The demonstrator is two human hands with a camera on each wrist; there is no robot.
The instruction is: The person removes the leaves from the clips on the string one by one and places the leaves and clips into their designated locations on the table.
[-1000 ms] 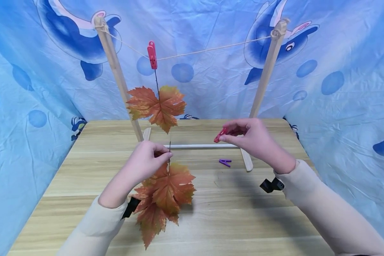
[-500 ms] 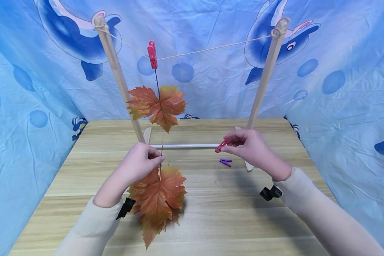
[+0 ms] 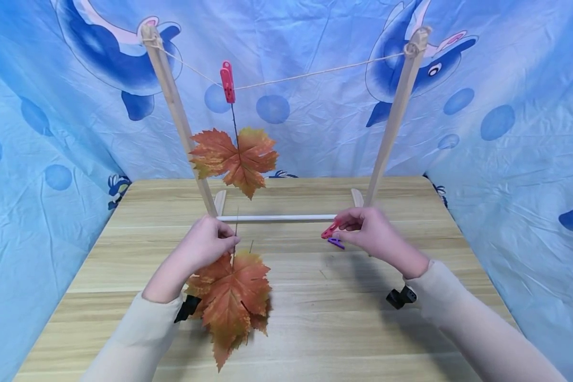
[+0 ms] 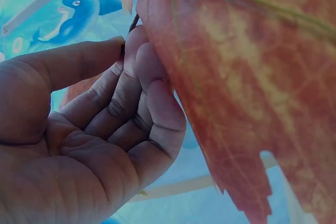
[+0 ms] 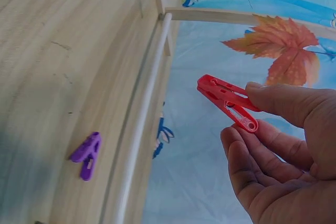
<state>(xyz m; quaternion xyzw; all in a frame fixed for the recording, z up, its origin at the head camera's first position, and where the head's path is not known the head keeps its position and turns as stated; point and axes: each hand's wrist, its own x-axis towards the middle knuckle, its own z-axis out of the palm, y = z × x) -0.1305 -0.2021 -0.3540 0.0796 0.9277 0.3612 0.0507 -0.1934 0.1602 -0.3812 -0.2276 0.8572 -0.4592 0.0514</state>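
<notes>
My left hand (image 3: 207, 244) pinches the thin dark stem of an orange-red artificial maple leaf (image 3: 236, 294), which hangs below the fingers over at least one more leaf. In the left wrist view the leaf (image 4: 247, 77) fills the right side, beside the curled fingers. My right hand (image 3: 370, 231) holds a red clothespin (image 3: 330, 229) by its handle ends between thumb and fingers; the right wrist view shows this clothespin (image 5: 228, 100) clearly. Just below it a purple clothespin (image 3: 336, 243) lies on the table. Another maple leaf (image 3: 239, 159) hangs by its stem from a pink-red clothespin (image 3: 227, 82) on the string.
The string (image 3: 315, 75) runs between two upright wooden posts, a left post (image 3: 176, 111) and a right post (image 3: 396, 116). A white rod (image 3: 277, 218) joins them low down, above the wooden table (image 3: 324, 318). Blue dolphin-print cloth (image 3: 286, 32) surrounds the table.
My left hand has moved left and slightly down with the leaf it holds. The right hand has lowered the red clothespin toward the purple one. The hanging leaf stays put.
</notes>
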